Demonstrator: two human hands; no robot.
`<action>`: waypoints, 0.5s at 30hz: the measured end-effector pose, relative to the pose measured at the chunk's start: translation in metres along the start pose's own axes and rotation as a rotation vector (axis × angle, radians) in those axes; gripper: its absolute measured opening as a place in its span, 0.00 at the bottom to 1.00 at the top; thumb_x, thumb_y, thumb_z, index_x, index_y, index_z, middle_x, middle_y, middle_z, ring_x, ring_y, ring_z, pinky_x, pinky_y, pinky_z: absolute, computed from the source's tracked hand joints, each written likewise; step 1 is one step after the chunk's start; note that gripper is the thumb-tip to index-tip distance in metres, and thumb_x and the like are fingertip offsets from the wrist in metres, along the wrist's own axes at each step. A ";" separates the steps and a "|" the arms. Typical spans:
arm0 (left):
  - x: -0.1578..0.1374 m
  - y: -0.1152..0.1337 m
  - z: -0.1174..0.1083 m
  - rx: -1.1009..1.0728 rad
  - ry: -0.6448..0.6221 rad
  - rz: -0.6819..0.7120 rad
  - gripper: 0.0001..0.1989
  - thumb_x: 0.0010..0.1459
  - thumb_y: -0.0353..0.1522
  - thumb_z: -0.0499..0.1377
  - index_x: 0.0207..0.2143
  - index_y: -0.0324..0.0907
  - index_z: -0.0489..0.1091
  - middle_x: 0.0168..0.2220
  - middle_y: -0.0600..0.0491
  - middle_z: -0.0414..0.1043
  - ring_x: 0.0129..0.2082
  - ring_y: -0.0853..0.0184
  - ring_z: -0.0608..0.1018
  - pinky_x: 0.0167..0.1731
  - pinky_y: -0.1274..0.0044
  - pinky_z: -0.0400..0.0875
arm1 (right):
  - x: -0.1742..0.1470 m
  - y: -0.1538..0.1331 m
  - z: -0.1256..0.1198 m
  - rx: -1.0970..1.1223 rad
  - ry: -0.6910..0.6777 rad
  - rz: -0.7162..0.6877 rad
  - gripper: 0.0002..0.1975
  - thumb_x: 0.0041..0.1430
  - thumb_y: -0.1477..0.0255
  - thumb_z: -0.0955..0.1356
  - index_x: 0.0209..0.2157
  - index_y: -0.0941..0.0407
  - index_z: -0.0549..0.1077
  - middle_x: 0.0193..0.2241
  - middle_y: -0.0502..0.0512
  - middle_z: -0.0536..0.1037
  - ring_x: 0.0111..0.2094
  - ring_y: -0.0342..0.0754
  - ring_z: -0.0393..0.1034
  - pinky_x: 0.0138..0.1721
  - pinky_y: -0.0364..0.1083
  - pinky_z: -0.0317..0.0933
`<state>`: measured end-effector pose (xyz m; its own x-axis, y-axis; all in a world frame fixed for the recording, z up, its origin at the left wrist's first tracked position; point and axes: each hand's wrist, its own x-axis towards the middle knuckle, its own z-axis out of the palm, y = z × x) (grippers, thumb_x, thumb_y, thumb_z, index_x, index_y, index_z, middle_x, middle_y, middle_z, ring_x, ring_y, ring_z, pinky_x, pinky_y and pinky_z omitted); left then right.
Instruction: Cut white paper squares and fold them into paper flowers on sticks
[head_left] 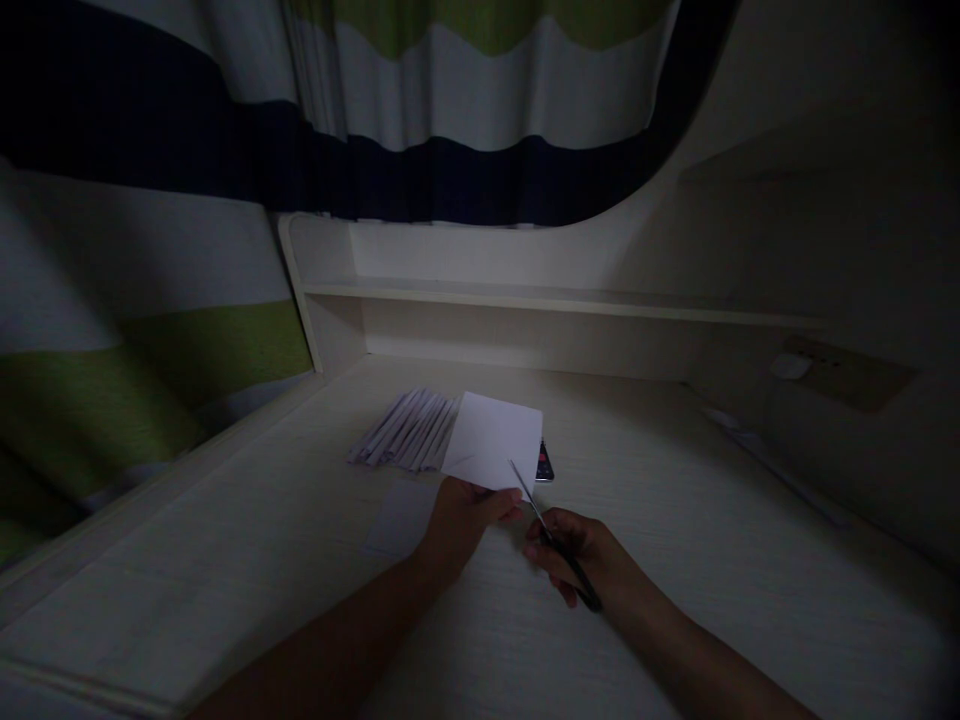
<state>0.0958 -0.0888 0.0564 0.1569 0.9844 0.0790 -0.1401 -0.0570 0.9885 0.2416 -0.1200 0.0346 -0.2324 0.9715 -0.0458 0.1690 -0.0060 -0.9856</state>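
My left hand (pixel 469 515) pinches the lower edge of a white sheet of paper (pixel 495 435), which is tilted up above the desk. In my right hand (pixel 574 555) is a pair of scissors (pixel 551 545) with dark handles. Its blades point up and left across the sheet's lower right part, close to my left thumb. Whether the blades are parted I cannot tell. Behind the sheet, to the left, lies a row of several folded paper strips (pixel 409 430). Another flat piece of paper (pixel 397 520) rests on the desk beside my left hand.
A dark phone-like device (pixel 545 462) shows partly from behind the sheet. The pale desk (pixel 712 560) has a low shelf (pixel 540 297) along its back. Striped curtains (pixel 480 100) hang behind and on the left. A wall socket plate (pixel 855 375) is at the right.
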 end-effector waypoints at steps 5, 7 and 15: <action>0.001 -0.001 0.000 -0.030 -0.007 0.008 0.05 0.39 0.31 0.62 0.21 0.38 0.70 0.18 0.55 0.71 0.18 0.71 0.71 0.20 0.80 0.65 | -0.002 -0.001 0.000 -0.040 0.018 0.016 0.10 0.43 0.64 0.67 0.24 0.56 0.64 0.12 0.42 0.62 0.09 0.35 0.50 0.08 0.37 0.45; 0.001 -0.001 0.000 -0.031 -0.009 0.002 0.06 0.38 0.31 0.62 0.21 0.37 0.70 0.18 0.56 0.70 0.18 0.71 0.71 0.20 0.80 0.65 | -0.002 -0.003 0.000 -0.059 0.020 0.033 0.10 0.43 0.64 0.67 0.24 0.56 0.64 0.12 0.42 0.61 0.08 0.34 0.50 0.08 0.37 0.45; 0.000 -0.001 -0.001 -0.053 -0.027 0.016 0.06 0.39 0.30 0.62 0.22 0.37 0.69 0.19 0.56 0.70 0.18 0.72 0.70 0.21 0.81 0.65 | -0.002 -0.005 0.000 -0.043 0.012 0.048 0.11 0.41 0.63 0.67 0.23 0.56 0.64 0.12 0.42 0.63 0.08 0.35 0.51 0.08 0.37 0.44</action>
<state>0.0953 -0.0885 0.0555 0.1801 0.9787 0.0987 -0.1938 -0.0630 0.9790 0.2412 -0.1222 0.0396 -0.2116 0.9732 -0.0904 0.2206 -0.0426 -0.9744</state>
